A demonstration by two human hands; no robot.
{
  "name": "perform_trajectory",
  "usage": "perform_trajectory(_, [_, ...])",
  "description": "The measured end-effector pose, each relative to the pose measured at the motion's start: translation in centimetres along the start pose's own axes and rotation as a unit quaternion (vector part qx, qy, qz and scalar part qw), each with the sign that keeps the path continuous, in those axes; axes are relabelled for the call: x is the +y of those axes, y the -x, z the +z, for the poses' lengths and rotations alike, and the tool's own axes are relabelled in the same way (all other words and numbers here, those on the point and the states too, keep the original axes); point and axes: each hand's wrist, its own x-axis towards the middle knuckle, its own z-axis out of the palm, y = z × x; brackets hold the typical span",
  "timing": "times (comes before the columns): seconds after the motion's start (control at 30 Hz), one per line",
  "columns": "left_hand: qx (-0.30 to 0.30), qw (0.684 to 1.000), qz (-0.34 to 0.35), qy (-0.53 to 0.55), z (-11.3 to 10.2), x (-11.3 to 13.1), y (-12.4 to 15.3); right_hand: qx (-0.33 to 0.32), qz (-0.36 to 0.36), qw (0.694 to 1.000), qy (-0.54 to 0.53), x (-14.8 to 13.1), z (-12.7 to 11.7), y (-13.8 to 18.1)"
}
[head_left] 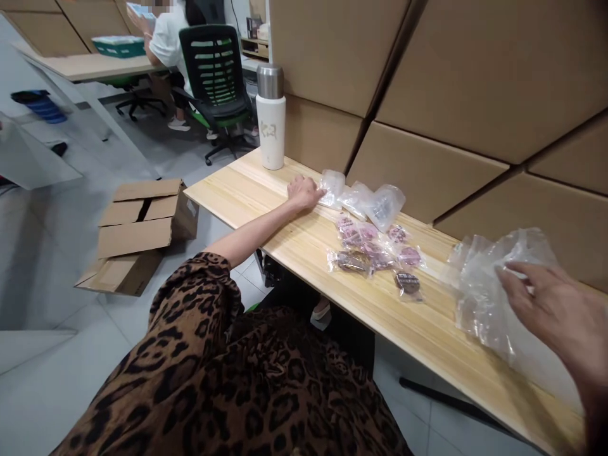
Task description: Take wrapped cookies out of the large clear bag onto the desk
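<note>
The left hand (304,192) lies fingers together on the pale wooden tabletop (266,209), fingertips touching a small clear plastic pouch (332,187) just right of the white steel-capped flask (270,117). The right hand (560,310), fingers spread, presses a crumpled clear plastic bag (489,285) well right of the flask. The slick pouch could slide from that light touch. Pink-and-brown packets (375,253) lie between the hands, crowding the tabletop. A flattened cardboard box (137,231) sits on the floor.

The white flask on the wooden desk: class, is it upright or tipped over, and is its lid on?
Upright and closed. The white flask stands on its base on the desk, with its steel lid seated on top.
</note>
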Motion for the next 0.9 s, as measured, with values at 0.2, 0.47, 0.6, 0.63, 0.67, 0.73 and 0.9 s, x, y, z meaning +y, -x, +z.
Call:
perform_trajectory(0.2, [0.020,0.991,0.062,0.120,1.4,-0.6,0.7,-0.024,-0.004,0.946,-0.323,-17.0,-2.8,-5.5])
perform_trajectory(0.47, [0.089,0.926,0.257,0.261,0.6,0.2,8.3,-0.106,0.100,0.710,-0.689,-32.3,-0.1,-9.2])
perform_trajectory(0.6, [0.055,0.908,0.299,0.288,0.6,0.7,11.7,-0.026,0.126,0.683,-0.719,-34.2,0.5,-8.7])
perform_trajectory(0.63, [0.052,0.901,0.299,0.310,0.6,0.9,12.3,-0.009,0.127,0.686,-0.717,-34.1,0.6,-8.4])
perform_trajectory(0.67, [0.052,0.892,0.295,0.339,0.7,1.1,12.7,0.008,0.128,0.690,-0.712,-33.8,0.7,-8.0])
perform_trajectory(0.73, [0.056,0.870,0.268,0.410,0.9,1.8,13.2,0.049,0.126,0.709,-0.692,-33.0,0.7,-7.3])
perform_trajectory(0.9, [0.013,0.826,0.151,0.543,1.2,3.6,13.2,0.106,0.103,0.758,-0.635,-31.1,0.3,-5.9])
